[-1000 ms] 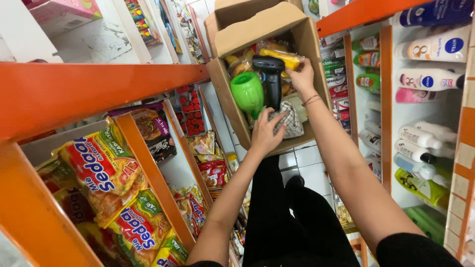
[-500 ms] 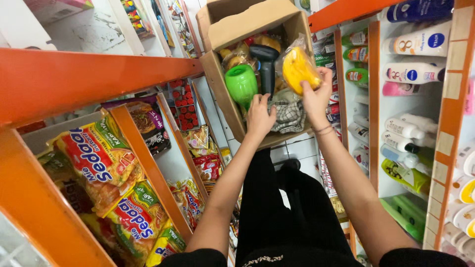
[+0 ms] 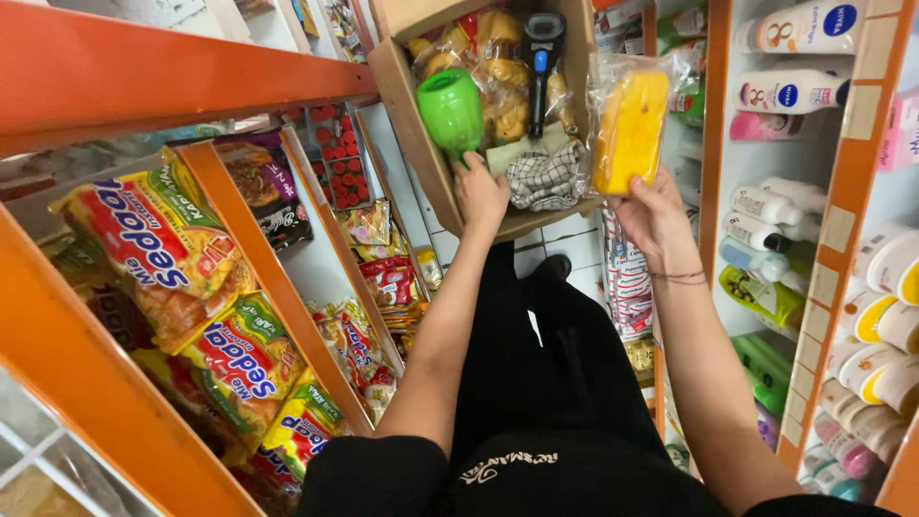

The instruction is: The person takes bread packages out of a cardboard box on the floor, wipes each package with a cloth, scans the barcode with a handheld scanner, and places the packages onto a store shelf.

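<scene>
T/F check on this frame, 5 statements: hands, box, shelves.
1. The right hand holds a yellow item in a clear wrapper. True.
2. The left hand holds the black handheld scanner. False: the scanner lies in the cardboard box, untouched; the left hand is at the box's near edge, by the green plastic container.
3. A checked cloth lies in the box. True.
4. The yellow item is still inside the box. False: it is lifted beside the box's right side.
5. The shelves on the person's left hold lotion bottles. False: they hold noodle packets; the white bottles are on the right.
</scene>
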